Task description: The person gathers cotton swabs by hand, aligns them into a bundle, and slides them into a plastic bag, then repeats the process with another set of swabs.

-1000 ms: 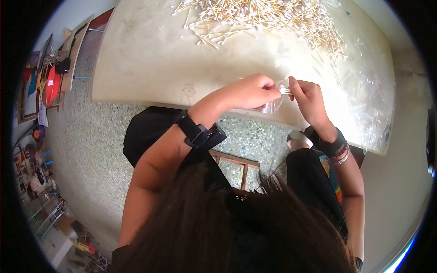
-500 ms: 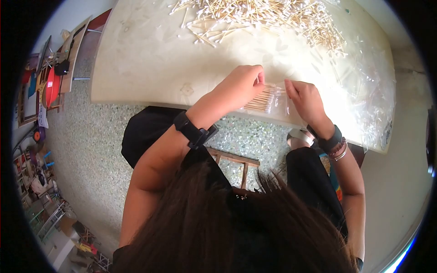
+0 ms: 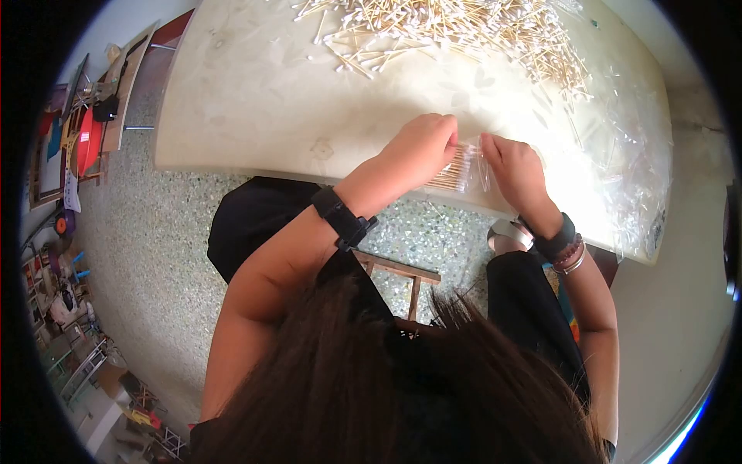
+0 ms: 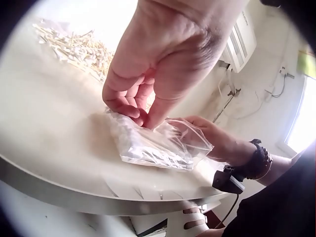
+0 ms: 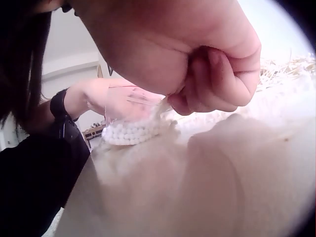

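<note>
A clear plastic bag packed with cotton swabs lies at the table's near edge, between the two hands. My left hand comes over it from the left, thumb and curled fingers pinching its upper edge. On the other side my right hand pinches the bag's clear right end between thumb and fingers. Rows of white swab tips face the right hand in the right wrist view. The palm hides part of the bag in the head view.
A big loose pile of cotton swabs spreads over the far side of the pale table. Crumpled clear plastic bags lie along its right side. A wooden stool frame stands on the floor below.
A second ago the hands were close together, with a few swabs between them at the bag. They have since drawn apart, the right hand moving to the bag's end and the filled bag showing.
</note>
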### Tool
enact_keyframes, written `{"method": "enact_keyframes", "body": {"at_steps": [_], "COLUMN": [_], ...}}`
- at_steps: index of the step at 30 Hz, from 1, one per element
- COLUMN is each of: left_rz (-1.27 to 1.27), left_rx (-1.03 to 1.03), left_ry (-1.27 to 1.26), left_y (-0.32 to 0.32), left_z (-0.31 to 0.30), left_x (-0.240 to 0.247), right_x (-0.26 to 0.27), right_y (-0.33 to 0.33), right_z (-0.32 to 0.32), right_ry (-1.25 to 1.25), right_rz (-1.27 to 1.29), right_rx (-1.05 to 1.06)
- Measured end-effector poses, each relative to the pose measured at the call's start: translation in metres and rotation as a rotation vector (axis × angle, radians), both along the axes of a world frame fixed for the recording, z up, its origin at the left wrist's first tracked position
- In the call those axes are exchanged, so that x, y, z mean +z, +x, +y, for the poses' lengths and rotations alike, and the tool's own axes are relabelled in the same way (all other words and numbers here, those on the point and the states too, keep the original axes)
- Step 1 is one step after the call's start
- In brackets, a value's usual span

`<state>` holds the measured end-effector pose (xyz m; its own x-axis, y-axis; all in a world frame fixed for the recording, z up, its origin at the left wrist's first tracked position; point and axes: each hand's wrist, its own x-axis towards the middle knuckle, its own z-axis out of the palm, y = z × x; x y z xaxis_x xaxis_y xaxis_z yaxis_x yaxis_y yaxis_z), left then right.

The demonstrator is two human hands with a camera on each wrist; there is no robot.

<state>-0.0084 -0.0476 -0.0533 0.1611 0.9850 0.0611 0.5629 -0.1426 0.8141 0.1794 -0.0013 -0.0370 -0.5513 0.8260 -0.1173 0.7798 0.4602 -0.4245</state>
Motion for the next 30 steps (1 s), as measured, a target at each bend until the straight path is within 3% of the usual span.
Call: {"method": "enact_keyframes", "body": {"at_steps": [6, 13, 18, 22, 25, 27, 28, 30], "left_rz": [-0.155, -0.03, -0.064, -0.092, 0.114, 0.424, 0.424, 0.472], "left_rx": [0.016, 0.104, 0.112, 0.115, 0.134, 0.107, 0.108, 0.074], "left_ry": [0.034, -0.021, 0.286, 0.325, 0.359, 0.385, 0.384, 0.344], "left_y": [0.004, 0.017, 0.027, 0.031, 0.035, 0.04, 0.04, 0.038], "left_z": [0.001, -0.002, -0.002, -0.005, -0.015, -0.019, -0.019, -0.02], "left_x": [-0.001, 0.005, -0.009, -0.012, -0.01, -0.015, -0.016, -0.018], "right_x": [-0.001, 0.001, 0.004, 0.003, 0.002, 0.005, 0.008, 0.013], "right_y": [-0.003, -0.004, -0.008, -0.006, -0.005, 0.0, 0.004, 0.015], "right_z": [-0.001, -0.006, -0.006, -0.004, -0.004, -0.004, -0.004, -0.001], "right_ry": [0.043, 0.051, 0.003, 0.002, -0.051, -0.14, -0.141, -0.397], "right_rz": [-0.062, 0.005, 0.018, 0.059, 0.105, 0.158, 0.158, 0.271], "right_rx": [0.009, -0.01, -0.028, -0.038, -0.039, -0.083, -0.082, -0.129]}}
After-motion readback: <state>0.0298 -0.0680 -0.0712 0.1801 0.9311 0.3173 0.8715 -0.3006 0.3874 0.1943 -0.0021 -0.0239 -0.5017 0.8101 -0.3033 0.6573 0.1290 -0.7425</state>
